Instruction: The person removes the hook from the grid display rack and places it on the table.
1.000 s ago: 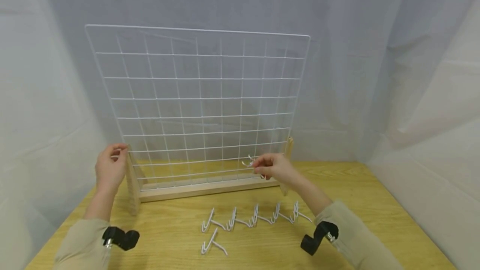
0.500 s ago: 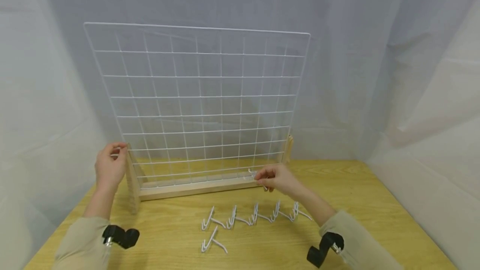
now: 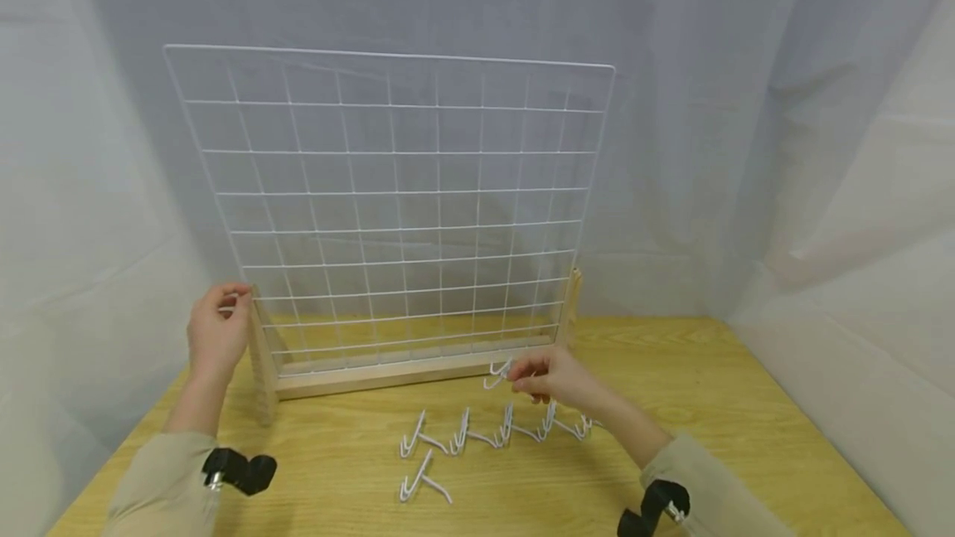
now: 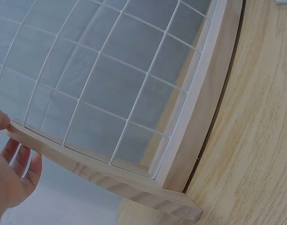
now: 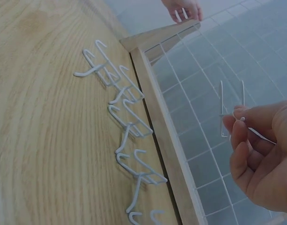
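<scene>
My left hand (image 3: 218,330) pinches the top of the left upright of a wooden stand (image 3: 261,371); the left wrist view shows thumb and fingers at the end of this wooden side piece (image 4: 129,187). A white wire grid panel (image 3: 440,152) stands upright in the stand's base slot. With thumb and fingertips, my right hand (image 3: 565,378) holds a white wire hook (image 3: 498,373) in front of the base bar's right part. In the right wrist view, the held hook's two prongs (image 5: 221,98) point away from the fingers, overlapping the grid.
Several matching white hooks (image 3: 464,433) lie in a row on the wood-grain table (image 3: 671,437) in front of the stand. One more hook (image 3: 425,479) lies nearer, below the row's left end. A pale curtain (image 3: 671,147) hangs behind and at both sides.
My right hand has come down and toward me with the hook, from in front of the grid's lower right to below the base bar. My left hand stays at the upright.
</scene>
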`<state>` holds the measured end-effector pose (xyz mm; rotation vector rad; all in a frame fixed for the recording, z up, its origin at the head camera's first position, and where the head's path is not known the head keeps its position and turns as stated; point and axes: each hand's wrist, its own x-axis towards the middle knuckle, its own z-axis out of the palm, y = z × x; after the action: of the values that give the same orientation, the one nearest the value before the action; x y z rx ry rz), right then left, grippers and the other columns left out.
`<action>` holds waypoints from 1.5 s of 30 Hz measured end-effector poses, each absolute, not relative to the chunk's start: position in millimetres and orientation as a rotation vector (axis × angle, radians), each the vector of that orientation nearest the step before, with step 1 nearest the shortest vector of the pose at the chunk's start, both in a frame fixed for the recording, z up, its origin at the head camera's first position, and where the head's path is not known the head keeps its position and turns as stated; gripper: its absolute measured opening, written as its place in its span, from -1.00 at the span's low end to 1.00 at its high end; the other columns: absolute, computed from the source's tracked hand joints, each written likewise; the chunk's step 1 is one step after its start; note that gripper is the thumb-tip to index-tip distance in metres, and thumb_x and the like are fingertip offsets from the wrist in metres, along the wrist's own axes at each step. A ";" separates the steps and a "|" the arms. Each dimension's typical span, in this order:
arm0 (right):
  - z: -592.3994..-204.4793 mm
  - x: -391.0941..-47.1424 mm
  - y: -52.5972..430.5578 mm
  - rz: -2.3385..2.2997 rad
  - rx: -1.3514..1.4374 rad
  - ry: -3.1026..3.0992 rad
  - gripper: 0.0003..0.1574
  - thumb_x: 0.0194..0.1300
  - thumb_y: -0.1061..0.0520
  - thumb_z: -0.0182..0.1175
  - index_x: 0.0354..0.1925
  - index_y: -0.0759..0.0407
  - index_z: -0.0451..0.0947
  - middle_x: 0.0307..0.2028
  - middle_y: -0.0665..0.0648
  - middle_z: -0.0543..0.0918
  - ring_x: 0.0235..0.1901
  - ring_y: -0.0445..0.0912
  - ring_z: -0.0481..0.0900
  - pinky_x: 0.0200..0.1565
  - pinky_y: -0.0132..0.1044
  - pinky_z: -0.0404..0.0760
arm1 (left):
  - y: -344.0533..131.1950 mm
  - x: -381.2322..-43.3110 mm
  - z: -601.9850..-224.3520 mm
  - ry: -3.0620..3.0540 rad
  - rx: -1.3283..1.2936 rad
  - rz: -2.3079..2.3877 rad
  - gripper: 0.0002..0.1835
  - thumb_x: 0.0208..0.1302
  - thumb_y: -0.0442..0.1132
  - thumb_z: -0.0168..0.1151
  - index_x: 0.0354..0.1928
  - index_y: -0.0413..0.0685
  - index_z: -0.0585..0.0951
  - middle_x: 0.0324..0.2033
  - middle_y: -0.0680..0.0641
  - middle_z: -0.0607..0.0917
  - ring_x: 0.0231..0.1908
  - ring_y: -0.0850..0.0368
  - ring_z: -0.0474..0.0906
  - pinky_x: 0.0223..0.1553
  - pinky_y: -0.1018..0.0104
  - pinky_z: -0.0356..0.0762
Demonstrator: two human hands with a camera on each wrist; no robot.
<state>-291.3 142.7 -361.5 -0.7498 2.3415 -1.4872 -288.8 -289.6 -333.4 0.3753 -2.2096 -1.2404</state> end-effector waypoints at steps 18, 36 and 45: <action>-393.1 -276.7 136.4 -1.410 -0.785 2.247 -0.83 0.14 0.30 0.23 -0.30 0.44 0.56 -0.51 0.26 0.58 -0.63 -0.21 0.38 -0.58 -0.46 0.37 | -291.5 -289.1 -334.7 -2.202 0.393 -1.248 -0.64 0.39 -0.16 -0.11 0.08 -0.22 0.47 -0.06 -0.15 0.41 -0.22 0.17 0.32 -0.36 0.46 0.32; -420.7 -262.0 124.4 -1.325 -0.775 2.217 -0.95 0.13 0.33 0.24 -0.36 0.32 0.60 -0.52 0.09 0.58 -0.64 -0.27 0.37 -0.59 -0.51 0.36 | -292.0 -288.9 -334.9 -2.185 0.388 -1.235 -0.67 0.38 -0.18 -0.09 0.04 -0.23 0.48 -0.09 -0.14 0.43 -0.24 0.20 0.32 -0.36 0.46 0.32; -430.7 -256.2 121.1 -1.319 -0.809 2.195 -0.91 0.09 0.38 0.22 -0.35 0.33 0.61 -0.48 0.01 0.59 -0.58 -0.27 0.41 -0.53 -0.52 0.40 | -292.0 -288.2 -333.8 -2.206 0.392 -1.238 -0.64 0.39 -0.15 -0.11 0.07 -0.21 0.47 -0.06 -0.14 0.41 -0.22 0.19 0.32 -0.37 0.45 0.33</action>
<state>-256.2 121.1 -430.7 -0.8085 2.1948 -1.3194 -288.2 -292.0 -333.8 0.3925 -2.2058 -1.2379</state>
